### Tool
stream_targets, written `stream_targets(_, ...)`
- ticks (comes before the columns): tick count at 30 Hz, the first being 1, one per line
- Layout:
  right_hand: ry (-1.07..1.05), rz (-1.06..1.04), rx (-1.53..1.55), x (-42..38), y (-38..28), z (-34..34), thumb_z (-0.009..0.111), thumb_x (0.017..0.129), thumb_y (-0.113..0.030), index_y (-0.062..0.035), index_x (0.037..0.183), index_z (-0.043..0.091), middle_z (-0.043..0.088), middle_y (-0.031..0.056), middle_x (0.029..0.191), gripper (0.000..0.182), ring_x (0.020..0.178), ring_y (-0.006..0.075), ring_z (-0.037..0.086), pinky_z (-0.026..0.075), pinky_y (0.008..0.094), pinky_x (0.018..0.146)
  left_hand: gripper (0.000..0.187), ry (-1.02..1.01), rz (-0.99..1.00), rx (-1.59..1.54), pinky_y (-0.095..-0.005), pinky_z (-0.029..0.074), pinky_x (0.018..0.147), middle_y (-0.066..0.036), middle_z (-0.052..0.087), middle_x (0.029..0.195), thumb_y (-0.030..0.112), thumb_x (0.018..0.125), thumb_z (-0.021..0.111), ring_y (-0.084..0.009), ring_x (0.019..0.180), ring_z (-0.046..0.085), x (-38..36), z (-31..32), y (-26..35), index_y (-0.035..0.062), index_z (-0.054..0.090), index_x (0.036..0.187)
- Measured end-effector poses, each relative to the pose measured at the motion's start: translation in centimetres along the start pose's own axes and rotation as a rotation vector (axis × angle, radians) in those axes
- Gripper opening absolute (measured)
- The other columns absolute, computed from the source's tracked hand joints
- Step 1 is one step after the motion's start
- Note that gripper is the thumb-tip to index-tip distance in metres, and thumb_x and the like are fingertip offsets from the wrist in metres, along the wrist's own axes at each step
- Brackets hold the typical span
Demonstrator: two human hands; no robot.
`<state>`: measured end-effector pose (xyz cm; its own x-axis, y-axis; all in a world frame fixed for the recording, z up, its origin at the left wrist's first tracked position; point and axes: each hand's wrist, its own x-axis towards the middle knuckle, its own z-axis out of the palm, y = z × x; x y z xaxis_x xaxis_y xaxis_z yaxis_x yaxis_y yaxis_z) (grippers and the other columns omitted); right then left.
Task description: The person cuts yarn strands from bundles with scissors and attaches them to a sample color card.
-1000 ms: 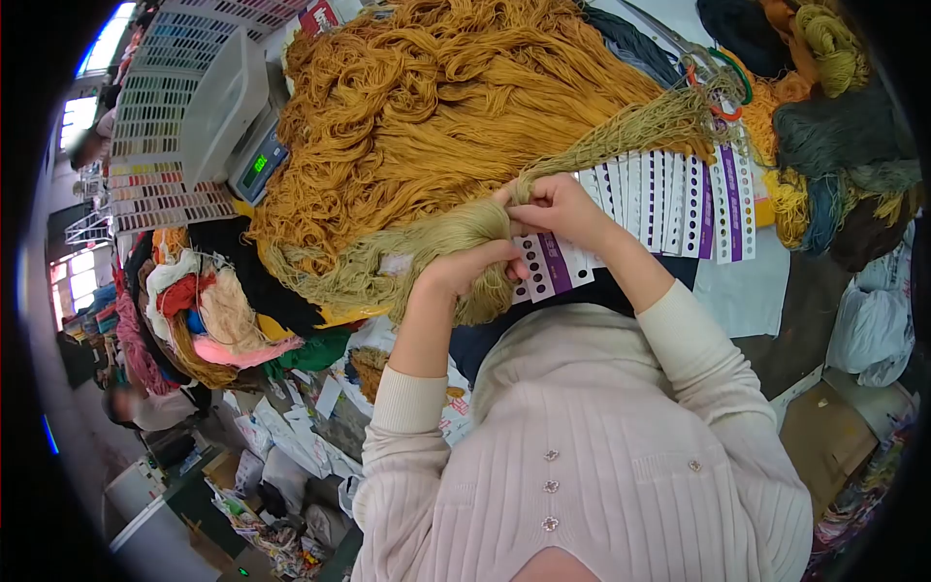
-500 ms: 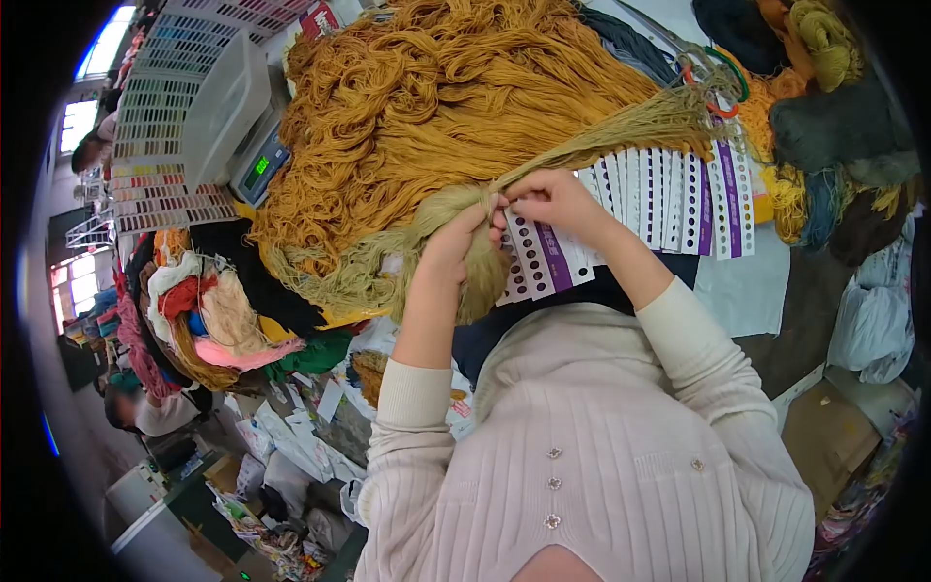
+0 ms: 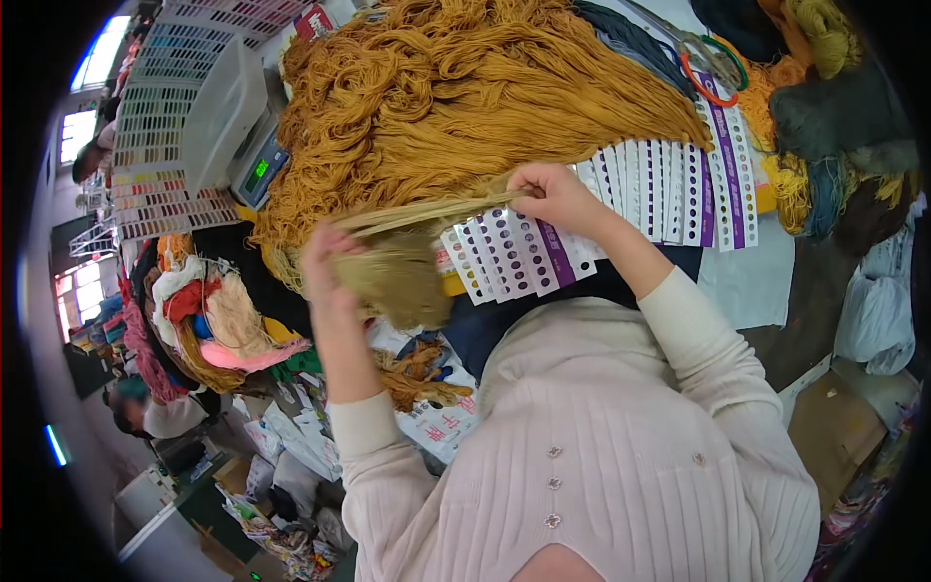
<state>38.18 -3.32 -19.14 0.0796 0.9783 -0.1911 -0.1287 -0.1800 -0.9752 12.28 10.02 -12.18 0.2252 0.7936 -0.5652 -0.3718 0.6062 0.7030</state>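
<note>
My left hand (image 3: pixel 333 267), blurred by motion, grips the olive-green yarn (image 3: pixel 393 276), whose loose bulk hangs beside its fingers. A stretched band of the same yarn runs across to my right hand (image 3: pixel 553 197), which is closed on its other end. Behind both hands lies a large heap of mustard yarn (image 3: pixel 436 87). Below and to the right of the band, white cards with rows of round holes and purple stripes (image 3: pixel 553 257) are fanned out.
A scale with a green display (image 3: pixel 260 175) and a clear tray stands at the left, beside racks of colour samples (image 3: pixel 155 126). Scissors with red and green handles (image 3: pixel 713 73) lie at upper right. Coloured yarn bundles (image 3: pixel 208 310) sit at left; a person (image 3: pixel 165 415) is beyond.
My left hand has moved left and away from my right hand, carrying the bulk of the olive yarn. The long yarn end that reached toward the scissors has been drawn in, uncovering them.
</note>
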Motion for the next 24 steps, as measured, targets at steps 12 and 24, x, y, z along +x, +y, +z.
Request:
stream_targets(12, 0.070, -0.157, -0.011, 0.4, 1.5, 0.7, 0.051, 0.075, -0.005, -0.0004, 0.082, 0.056, 0.053, 0.0018, 0.068, 0.010, 0.061, 0.0069, 0.046, 0.038, 0.0204, 0.057, 0.016, -0.292, 0.227, 0.808, -0.0176, 0.041, 0.050, -0.002, 0.055, 0.073, 0.004, 0.077, 0.054, -0.0070, 0.056, 0.050, -1.7, 6.2, -10.5, 0.0026, 0.056, 0.092)
stream_targets(24, 0.207, -0.278, -0.658, -0.1, 1.1, 1.8, 0.062, 0.058, -0.017, -0.0096, 0.090, 0.053, 0.053, 0.0042, 0.078, 0.033, 0.073, 0.0195, 0.050, 0.033, 0.0323, 0.067, 0.015, -0.022, 0.291, 1.012, -0.0143, 0.033, 0.041, 0.000, 0.050, 0.061, 0.009, 0.075, 0.059, -0.0058, 0.049, 0.044, -1.8, 2.5, -2.9, 0.0006, 0.058, 0.087)
